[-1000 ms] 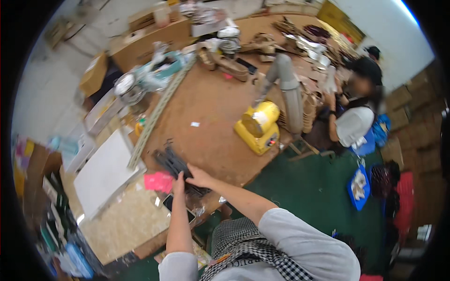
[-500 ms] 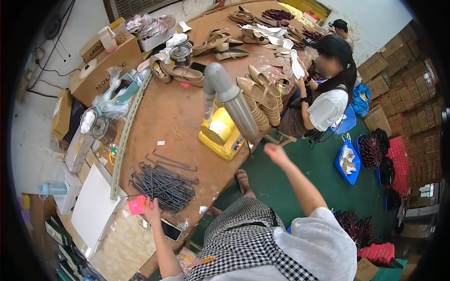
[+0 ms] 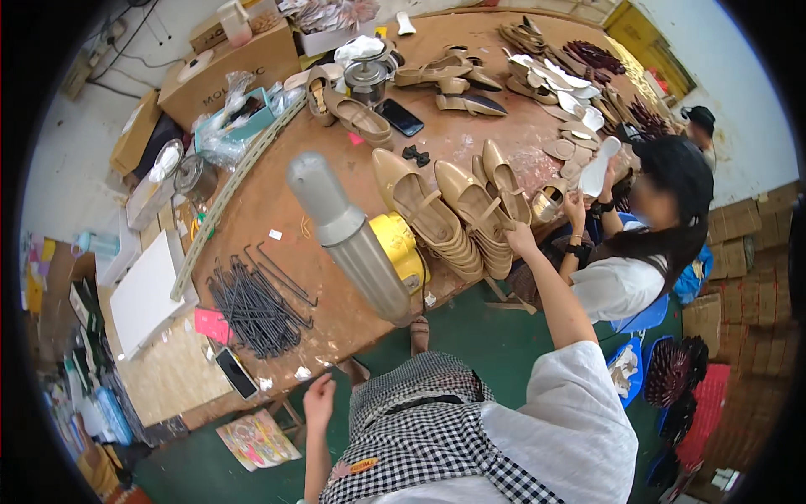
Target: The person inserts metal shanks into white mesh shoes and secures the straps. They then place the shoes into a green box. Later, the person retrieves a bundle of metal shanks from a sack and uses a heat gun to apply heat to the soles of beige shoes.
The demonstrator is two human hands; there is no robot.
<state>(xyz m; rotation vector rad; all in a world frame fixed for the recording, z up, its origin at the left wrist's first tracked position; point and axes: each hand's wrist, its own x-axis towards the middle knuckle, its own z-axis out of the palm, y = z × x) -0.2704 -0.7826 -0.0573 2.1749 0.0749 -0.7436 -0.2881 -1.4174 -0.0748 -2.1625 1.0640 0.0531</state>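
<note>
Your right hand [image 3: 522, 241] reached out over the far edge of the brown worktable [image 3: 252, 210], its fingers closed on the heel end of a beige strapped shoe [image 3: 474, 206] — one of a row of like shoes [image 3: 424, 210] stacked on their sides and leaning against each other near the table's right edge. Whether the grip was firm or only a touch could not be told from this view. Your left hand [image 3: 319, 401] hung low beside your checked garment, just off the near table edge, fingers loosely curled and holding nothing. Just beside that hand, on the table, lay a dark phone [image 3: 235, 373], and beyond it a bundle of thin black metal rods [image 3: 252, 307] next to a small pink card [image 3: 210, 325]. Between your two hands stood a yellow machine [image 3: 401, 249] with a tall grey cylinder [image 3: 348, 238] tilted toward you. Across the table corner, near your right hand, a seated person in a white top [image 3: 625, 281] held a pale sole piece [image 3: 598, 168] up in one hand. More shoes and cut soles [image 3: 554, 80] were spread over the far end of the table.
</note>
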